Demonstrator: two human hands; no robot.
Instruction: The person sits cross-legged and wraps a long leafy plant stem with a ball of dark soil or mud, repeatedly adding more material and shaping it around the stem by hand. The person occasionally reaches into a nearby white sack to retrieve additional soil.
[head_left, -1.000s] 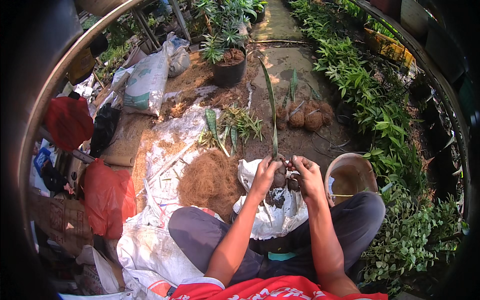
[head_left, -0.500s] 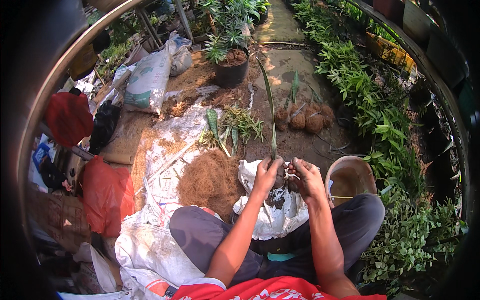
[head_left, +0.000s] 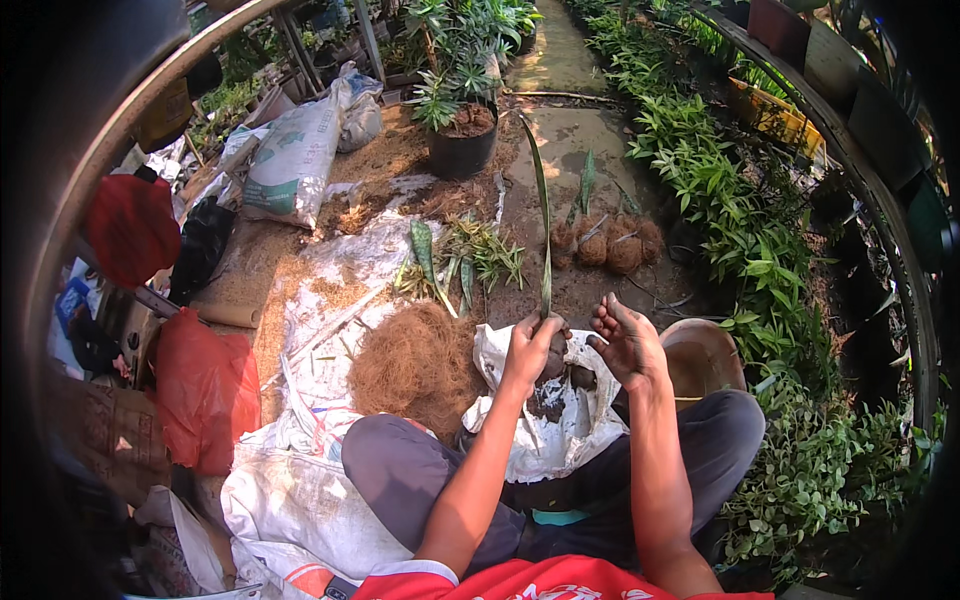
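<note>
Long green leaf [head_left: 546, 250] is standing near-upright, your left hand [head_left: 532, 345] gripping its base; your right hand [head_left: 634, 348] is hovering half-curled, contents unclear. You're apparently working the base; next is calling for steadiness.

Red shirt [head_left: 500, 583], white cuff [head_left: 424, 568], dark trousers [head_left: 400, 470]

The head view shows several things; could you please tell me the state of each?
Left hand, closed on the leaf.
Right hand, half open, apart from the leaf.
Leaf, upright.
White sheet, crumpled, dirt-stained.
Fibre heap, loose and tangled.
Fibre balls, side by side.
Bucket, open-topped, partly hidden.
Pot, upright, planted.
Orange-red bag, creased, contents hidden.
</note>
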